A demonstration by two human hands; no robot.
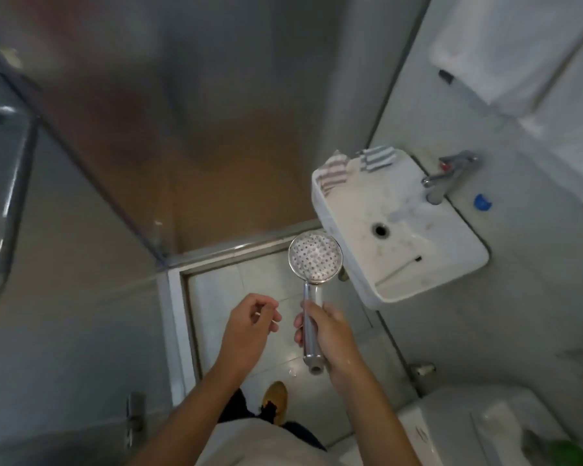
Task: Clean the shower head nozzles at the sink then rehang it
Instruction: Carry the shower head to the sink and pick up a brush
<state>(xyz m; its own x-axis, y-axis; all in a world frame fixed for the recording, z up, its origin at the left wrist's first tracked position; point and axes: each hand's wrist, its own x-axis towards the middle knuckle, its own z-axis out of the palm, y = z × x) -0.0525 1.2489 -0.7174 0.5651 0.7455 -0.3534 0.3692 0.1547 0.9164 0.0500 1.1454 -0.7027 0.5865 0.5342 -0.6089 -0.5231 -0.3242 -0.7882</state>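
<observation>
From the head view we see the shower head [315,257] held out in front of the body, just left of the near corner of the sink [458,264] and above the tiled floor [236,284]. It is chrome, with a round face turned up toward us; the face is pale and dotted all over with small dark nozzles, ringed by a shiny rim. Its handle runs back toward us as a straight, polished tube ending in an open threaded end, with no hose that we can see on it.

Our right hand [327,334] grips the handle, the fingers curled round it from the right and the thumb lying along the top toward the face. The forearm comes in from the lower right.

Our left hand [249,326] sits just left of the handle, apart from it. Its fingers are curled in and pinch a thin white stick [266,318] that lies across the fingertips; we cannot tell what it is. The left forearm reaches in from the bottom centre.

On the sink, a chrome tap [446,178] stands at the far right, the drain hole [380,230] is open in the basin, and two striped cloths [334,174] hang over the far left rim. A toilet [451,428] is at the near right.
</observation>
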